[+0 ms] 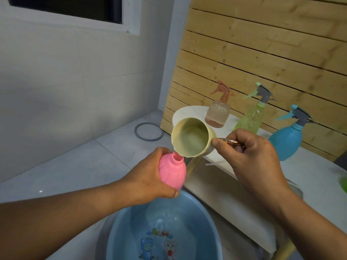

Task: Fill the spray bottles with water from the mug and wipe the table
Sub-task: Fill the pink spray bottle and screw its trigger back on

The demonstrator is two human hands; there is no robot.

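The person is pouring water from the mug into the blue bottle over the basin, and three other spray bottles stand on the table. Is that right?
Not quite. The head view shows the left hand holding a pink bottle, not a blue one, while the right hand tips the cream mug over it above the blue basin. The blue spray bottle stands on the table with two others.

Four plastic spray bottles: one capless pink bottle (pixel 171 172), one clear peach bottle with a brown trigger (pixel 217 114), one yellow-green ribbed bottle (pixel 248 119), one blue rounded bottle (pixel 286 141). One cream mug (pixel 191 137). One blue plastic basin (pixel 131 235). One grey ring (pixel 148 132) on the floor.
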